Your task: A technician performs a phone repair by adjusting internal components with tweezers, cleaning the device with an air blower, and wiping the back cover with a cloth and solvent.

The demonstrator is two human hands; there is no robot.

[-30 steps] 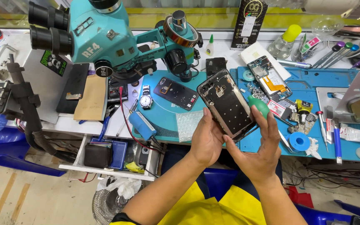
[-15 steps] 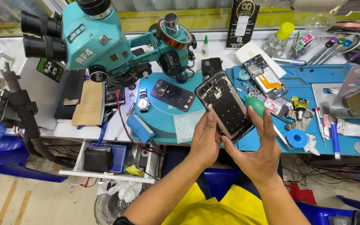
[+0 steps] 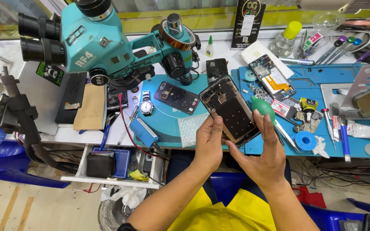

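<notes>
Microscope (image 3: 108,42) takes up most of the back left of the table (image 3: 43,98), big teal thing with black eyepieces, standing over a round blue mat (image 3: 168,119). Right of that is a blue work mat (image 3: 322,85) crowded with bits. Both hands are up over the front edge of the table, closed on an opened phone frame (image 3: 232,109), dark, tilted, insides facing up. Left hand (image 3: 208,143) has its fingers wrapped on the frame's lower left edge, right hand (image 3: 264,149) grips the lower right edge with the thumb up along the side. Just behind the right thumb sits a green rubber air blower (image 3: 262,107), touching or nearly touching the frame, can't tell which. On the round mat there's a dark phone back cover (image 3: 177,97) lying flat, a wristwatch (image 3: 145,105) beside it to the left, and a blue cylinder (image 3: 144,131) near the front. Further right, another opened phone (image 3: 273,77) with an orange patch inside, then a small roll of blue tape (image 3: 306,140) close to the front edge.
</notes>
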